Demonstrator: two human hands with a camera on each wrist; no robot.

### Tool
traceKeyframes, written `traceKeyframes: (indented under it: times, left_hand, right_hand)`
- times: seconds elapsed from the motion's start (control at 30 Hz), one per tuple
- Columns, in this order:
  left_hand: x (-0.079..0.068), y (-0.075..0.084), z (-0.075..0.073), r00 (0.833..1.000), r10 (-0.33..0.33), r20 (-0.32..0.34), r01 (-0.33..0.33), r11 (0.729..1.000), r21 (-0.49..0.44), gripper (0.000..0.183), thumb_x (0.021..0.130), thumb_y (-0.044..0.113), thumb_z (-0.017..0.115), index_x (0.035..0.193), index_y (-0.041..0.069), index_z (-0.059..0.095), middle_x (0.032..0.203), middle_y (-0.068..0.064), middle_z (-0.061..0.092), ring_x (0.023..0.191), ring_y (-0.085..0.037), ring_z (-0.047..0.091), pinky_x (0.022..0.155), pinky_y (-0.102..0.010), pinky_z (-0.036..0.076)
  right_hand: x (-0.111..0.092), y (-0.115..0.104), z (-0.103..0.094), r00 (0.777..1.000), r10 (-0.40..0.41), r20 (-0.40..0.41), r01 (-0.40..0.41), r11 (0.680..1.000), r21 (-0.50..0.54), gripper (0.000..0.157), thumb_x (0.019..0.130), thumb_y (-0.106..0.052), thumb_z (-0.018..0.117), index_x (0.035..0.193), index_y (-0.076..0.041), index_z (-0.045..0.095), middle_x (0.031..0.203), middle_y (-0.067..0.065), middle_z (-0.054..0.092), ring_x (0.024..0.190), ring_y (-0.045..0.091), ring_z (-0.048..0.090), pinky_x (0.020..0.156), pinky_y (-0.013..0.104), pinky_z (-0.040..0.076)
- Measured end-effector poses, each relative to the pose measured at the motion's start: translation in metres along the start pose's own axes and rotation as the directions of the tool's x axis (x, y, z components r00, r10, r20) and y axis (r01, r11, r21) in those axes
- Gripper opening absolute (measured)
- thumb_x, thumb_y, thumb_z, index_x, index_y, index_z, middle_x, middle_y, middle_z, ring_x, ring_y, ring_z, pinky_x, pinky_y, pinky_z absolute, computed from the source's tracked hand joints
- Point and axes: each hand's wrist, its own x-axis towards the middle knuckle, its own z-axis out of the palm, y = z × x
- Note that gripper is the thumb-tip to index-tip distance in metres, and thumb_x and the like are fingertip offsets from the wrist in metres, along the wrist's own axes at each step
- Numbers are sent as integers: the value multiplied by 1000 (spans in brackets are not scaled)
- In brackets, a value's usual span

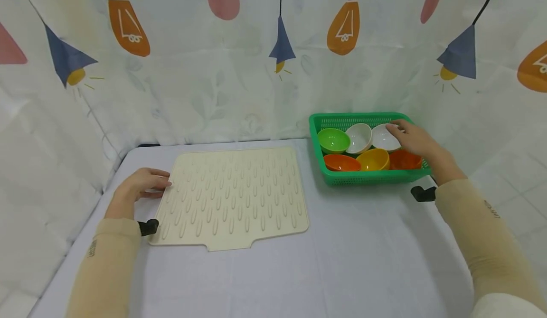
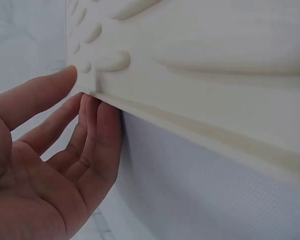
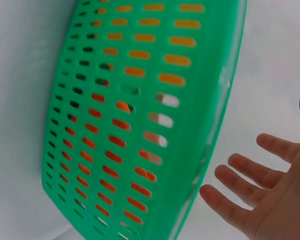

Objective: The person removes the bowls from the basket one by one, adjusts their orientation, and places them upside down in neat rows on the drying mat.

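At the left end of the table, my left hand [image 1: 143,185] is beside a cream drying mat [image 1: 237,194] with raised oval ridges. In the left wrist view its loosely bent fingers [image 2: 97,135] are right at the mat's rim, the thumb apart from them. My right hand [image 1: 412,140] reaches over the right side of a green basket [image 1: 342,179], fingers spread in the right wrist view. Closest to its fingertips is a white bowl [image 1: 382,140]. Another white bowl [image 1: 360,137], a green bowl [image 1: 333,141], a yellow bowl [image 1: 373,160] and orange bowls [image 1: 342,163] also sit in the basket.
A pale cloth covers the table [image 1: 273,280]. Behind it hangs a white curtain [image 1: 248,90] printed with lamps and bulbs, close to the basket's back. The basket stands at the table's back right, a gap away from the mat.
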Motion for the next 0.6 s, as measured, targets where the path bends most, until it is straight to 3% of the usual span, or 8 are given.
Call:
traceKeyframes:
  times: [0.07,0.17,0.27,0.43,0.5,0.6]
  left_hand:
    - [2,-1,0,1000,-1,2,1,1000,4,72,97,6,69,154,-13,31,121,-13,66,92,-12,68,85,-36,59]
    - [4,-2,-1,1000,6,-2,-6,1000,6,71,94,-3,69,153,-14,31,133,-23,56,90,-12,67,82,-36,60]
    - [4,-2,-1,1000,15,-12,-15,1000,12,70,92,-6,68,152,-14,32,135,-26,52,88,-12,66,81,-35,60]
    - [2,0,0,1000,12,-25,-12,1000,10,69,92,-7,67,152,-13,33,131,-23,53,88,-12,66,80,-34,60]
    - [1,1,0,1000,10,-28,-9,1000,9,68,92,-7,67,152,-12,33,130,-23,53,89,-13,66,80,-34,60]
    - [0,2,1,1000,7,-30,-7,1000,10,68,92,-8,66,151,-12,34,130,-23,52,88,-14,66,80,-34,60]
  right_hand:
    - [0,2,-4,1000,13,9,-12,1000,-14,91,105,-66,21,158,8,18,155,39,26,139,59,27,111,73,23]
    - [-2,5,-11,999,41,20,-40,999,-33,94,105,-66,19,157,12,15,157,40,21,141,61,20,112,74,18]
    - [-7,9,-18,996,86,28,-84,994,-66,93,105,-64,21,154,15,18,154,42,23,138,62,23,111,74,20]
    - [-15,15,-21,987,155,44,-150,985,-89,80,106,-47,45,145,20,29,140,45,34,110,57,49,91,65,50]
    - [-16,18,-20,981,185,65,-180,981,-68,74,103,-38,54,144,19,29,136,44,36,101,53,54,80,56,57]
    - [-17,22,-18,969,224,105,-225,974,1,69,101,-26,56,145,19,29,135,44,36,102,52,56,76,51,60]
